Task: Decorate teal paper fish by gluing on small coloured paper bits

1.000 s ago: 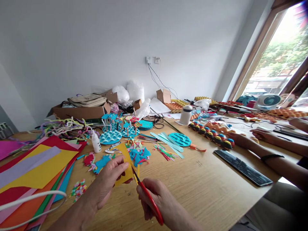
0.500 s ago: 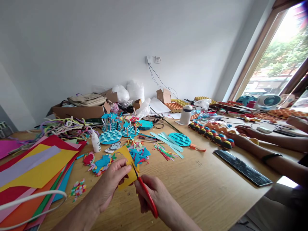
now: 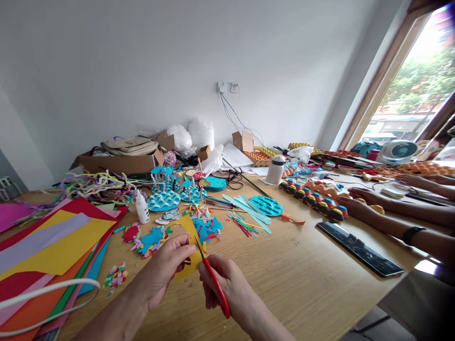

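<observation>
Between thumb and fingers, my left hand (image 3: 167, 263) pinches a piece of yellow paper (image 3: 187, 226) above the table. My right hand (image 3: 227, 284) is closed round the red-handled scissors (image 3: 217, 283), whose blades lie at the paper's right edge. Just beyond my hands are blue paper cut-outs (image 3: 206, 229) and a heap of mixed-colour cut-outs (image 3: 151, 242). A white glue bottle (image 3: 142, 208) stands upright to the left of them. Thin coloured paper strips (image 3: 244, 225) lie to the right of the cut-outs.
Coloured paper sheets (image 3: 53, 237) overlap at left, under a white loop (image 3: 93, 283). A dark tablet-like slab (image 3: 359, 248) lies at right. Another person's arms (image 3: 380, 218) reach in near painted egg-carton strips (image 3: 313, 200). A white jar (image 3: 275, 170) and blue discs (image 3: 266, 206) stand further back.
The scissors and my right hand have shifted very slightly up and left at the yellow paper. At right, more of the other people's arms shows. The view has moved a little.
</observation>
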Available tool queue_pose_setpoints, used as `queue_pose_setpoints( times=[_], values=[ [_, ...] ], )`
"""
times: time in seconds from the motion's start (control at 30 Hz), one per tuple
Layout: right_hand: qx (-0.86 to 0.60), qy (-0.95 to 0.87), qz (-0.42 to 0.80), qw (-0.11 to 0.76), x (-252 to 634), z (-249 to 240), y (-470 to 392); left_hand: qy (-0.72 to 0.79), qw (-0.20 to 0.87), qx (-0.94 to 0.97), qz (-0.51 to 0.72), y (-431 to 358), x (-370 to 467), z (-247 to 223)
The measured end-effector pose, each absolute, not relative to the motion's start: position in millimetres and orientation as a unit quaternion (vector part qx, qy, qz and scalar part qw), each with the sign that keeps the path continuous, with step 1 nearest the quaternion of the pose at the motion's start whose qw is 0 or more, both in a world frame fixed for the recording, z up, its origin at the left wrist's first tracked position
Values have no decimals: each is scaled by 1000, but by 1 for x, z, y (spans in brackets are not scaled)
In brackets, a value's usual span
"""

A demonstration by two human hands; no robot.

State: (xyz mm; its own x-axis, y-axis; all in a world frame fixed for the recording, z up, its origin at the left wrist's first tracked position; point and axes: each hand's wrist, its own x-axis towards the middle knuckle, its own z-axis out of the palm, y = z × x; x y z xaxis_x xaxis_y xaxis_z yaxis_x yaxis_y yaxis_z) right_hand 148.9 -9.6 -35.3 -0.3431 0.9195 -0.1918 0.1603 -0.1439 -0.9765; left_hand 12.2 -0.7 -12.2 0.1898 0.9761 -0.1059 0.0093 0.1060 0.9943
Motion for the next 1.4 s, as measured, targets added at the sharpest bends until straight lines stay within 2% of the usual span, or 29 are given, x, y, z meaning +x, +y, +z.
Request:
queue_pose_setpoints(
  times=[0.9,1.13,1.4],
  values=[
    [-477,-574,574,336,148,-62,-7,481,604,437,462,1,7,-19],
    [-464,-572,600,311,150,-50,-11,472,600,452,461,-2,9,-15],
    [-455,-561,613,321,150,-37,-12,455,610,485,431,-7,13,-9]
  ],
)
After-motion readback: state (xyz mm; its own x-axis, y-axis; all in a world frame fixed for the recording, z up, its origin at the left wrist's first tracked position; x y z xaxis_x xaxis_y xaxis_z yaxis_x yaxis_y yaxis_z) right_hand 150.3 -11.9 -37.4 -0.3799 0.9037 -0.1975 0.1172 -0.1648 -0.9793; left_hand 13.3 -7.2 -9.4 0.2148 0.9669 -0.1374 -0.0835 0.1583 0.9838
